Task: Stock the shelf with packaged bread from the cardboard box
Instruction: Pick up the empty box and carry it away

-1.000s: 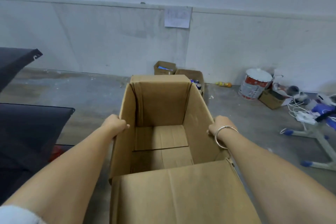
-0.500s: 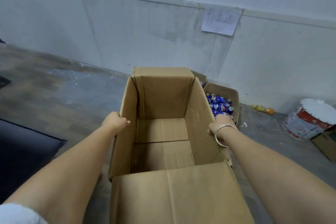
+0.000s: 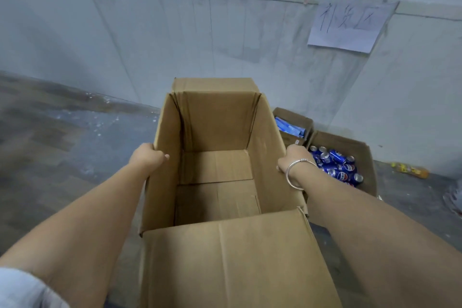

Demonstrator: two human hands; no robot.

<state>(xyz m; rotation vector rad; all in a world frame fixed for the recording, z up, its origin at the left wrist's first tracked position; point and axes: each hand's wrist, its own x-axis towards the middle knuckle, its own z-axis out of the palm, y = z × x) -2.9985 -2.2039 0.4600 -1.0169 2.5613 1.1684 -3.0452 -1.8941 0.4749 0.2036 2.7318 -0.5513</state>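
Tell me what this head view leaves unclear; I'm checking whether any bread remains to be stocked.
- Shelf and bread: none in the head view; the cardboard box shows only bare floor panels.
- Box's near end: covered by its own flap.
- Left hand and right hand fingers: curled over the box walls, tips hidden.
- Small box of blue packs: partly blocked by the box wall.

A bare storeroom or warehouse back area is showing here: a stained concrete floor (image 3: 62,152) is running up to a scuffed grey wall (image 3: 175,40) across the upper frame. A handwritten paper sign (image 3: 346,26) is hanging at upper right, and open cartons of blue drink cans (image 3: 336,166) and blue packets (image 3: 290,127) are sitting at right centre.
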